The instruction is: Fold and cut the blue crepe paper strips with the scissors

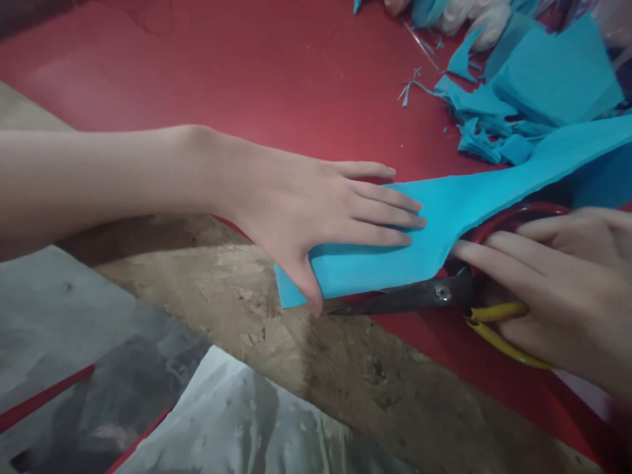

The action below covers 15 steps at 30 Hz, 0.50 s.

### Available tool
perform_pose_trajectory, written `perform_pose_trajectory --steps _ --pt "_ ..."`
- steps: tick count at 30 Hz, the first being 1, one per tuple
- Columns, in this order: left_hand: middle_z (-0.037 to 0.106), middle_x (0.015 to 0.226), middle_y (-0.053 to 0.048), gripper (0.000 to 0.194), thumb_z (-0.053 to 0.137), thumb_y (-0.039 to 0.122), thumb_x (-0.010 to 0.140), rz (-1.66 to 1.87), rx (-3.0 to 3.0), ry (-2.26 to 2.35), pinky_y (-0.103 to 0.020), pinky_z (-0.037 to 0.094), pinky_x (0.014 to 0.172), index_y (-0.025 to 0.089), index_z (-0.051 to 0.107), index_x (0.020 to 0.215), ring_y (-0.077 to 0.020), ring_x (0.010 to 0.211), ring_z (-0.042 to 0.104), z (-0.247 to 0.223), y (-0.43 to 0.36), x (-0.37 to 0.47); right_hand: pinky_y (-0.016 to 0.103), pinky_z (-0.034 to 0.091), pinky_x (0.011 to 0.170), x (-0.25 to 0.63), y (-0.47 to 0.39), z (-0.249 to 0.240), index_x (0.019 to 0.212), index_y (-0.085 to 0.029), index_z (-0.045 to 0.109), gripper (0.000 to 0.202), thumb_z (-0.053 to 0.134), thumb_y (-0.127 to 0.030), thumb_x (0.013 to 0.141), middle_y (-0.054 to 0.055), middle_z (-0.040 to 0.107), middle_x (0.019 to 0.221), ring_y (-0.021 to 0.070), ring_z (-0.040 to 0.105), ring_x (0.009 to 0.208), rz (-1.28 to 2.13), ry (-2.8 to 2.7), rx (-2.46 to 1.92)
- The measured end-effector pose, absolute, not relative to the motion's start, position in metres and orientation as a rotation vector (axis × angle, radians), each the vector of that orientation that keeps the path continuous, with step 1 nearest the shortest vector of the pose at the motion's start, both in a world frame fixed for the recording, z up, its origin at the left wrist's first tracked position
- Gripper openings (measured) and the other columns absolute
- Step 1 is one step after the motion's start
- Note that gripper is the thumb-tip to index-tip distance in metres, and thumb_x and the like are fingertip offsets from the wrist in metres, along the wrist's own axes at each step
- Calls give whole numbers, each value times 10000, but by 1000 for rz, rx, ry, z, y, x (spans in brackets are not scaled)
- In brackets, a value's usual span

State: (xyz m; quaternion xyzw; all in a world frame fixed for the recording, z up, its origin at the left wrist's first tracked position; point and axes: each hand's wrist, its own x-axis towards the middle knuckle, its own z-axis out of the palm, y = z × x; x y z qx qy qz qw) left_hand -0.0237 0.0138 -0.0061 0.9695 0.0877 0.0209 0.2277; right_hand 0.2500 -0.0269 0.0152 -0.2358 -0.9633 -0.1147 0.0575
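My left hand [316, 204] lies flat with fingers spread on a bright blue, soft-looking folded sheet [355, 266]. Its thumb hangs over the sheet's near edge. On the right, my right hand [557, 283] is closed around the handles of a pair of scissors [415, 296], one handle red and the other yellow. Their dark blades lie along the sheet's near edge, tips pointing left and close to my left thumb. How much of the sheet sits between the blades is hidden. Past my right fingers the sheet rises and runs off to the right.
Blue offcuts [494, 112] and a squarish blue stack [557, 72] lie at the upper right on the red surface [247, 72]. Whitish bundles [474, 16] sit behind them. A worn wooden edge [237, 296] borders the front, with pale crumpled sheeting [237, 415] below it.
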Motion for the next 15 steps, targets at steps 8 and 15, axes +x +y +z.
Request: perform_pose_trajectory --steps 8,15 --pt "159 1549 -39 914 529 691 731 11 2598 234 -426 4 1177 168 296 1444 -317 1417 170 -10 15 -25 449 293 743 255 -27 12 1060 -209 488 432 434 -82 650 37 572 782 237 456 789 -375 -2913 -714" --pt "145 1547 -63 941 523 687 738 42 2602 198 -406 -20 1175 129 268 1452 -312 1423 149 -12 16 -26 442 323 731 257 -29 15 1085 -243 474 418 438 -86 699 19 594 757 251 474 803 -325 -2933 -761"
